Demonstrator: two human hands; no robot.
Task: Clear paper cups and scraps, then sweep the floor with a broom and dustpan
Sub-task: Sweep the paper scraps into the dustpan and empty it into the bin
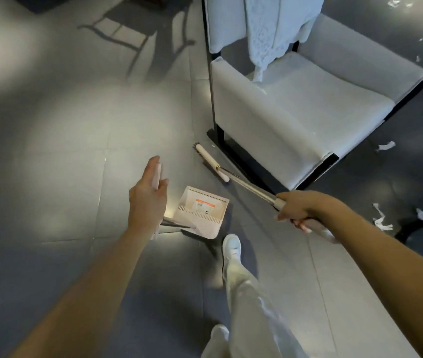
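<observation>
On the head camera I saw both bare arms reaching down over a grey tiled floor (58, 156). The left hand (148, 195) held the dustpan (201, 211) by its upright white handle, which showed between the forefinger and the thumb. The rest of those fingers were hidden behind the back of the hand, so I could not tell how tightly they curled. The dustpan sat on the floor just in front of a white shoe (232, 245), with its comb teeth and an orange label facing up at me.

The right hand (300, 208) was wrapped round the broom (251, 187), fingers curled under the pale grip where it met the metal shaft. The shaft ran away from that hand, down and to the left. The broom's head (211, 162) lay on the floor just beside the black base of a white armchair (295, 107). It was near the dustpan but apart from it.

A pale lacy cloth (269, 29) hung over the armchair's back and reached down to the seat. White paper scraps (385, 146) lay scattered over the darker floor to the right of the armchair, well away from the broom's head. A pale trouser leg (246, 293) filled the bottom middle of the view.
</observation>
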